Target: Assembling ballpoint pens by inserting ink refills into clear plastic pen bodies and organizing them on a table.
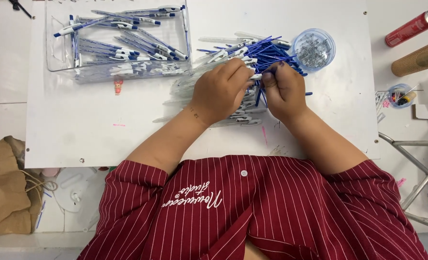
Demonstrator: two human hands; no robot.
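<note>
Your left hand (222, 90) and right hand (282, 89) pinched a white pen part (255, 76) together over the blue refills (267, 50), apparently mid-assembly; seating it squarely looked next.

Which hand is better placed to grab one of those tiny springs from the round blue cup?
Probably the right hand. It sits nearer the round blue cup of springs, up and to its right. The left hand lies farther off, fingers closed on a white pen part.
</note>
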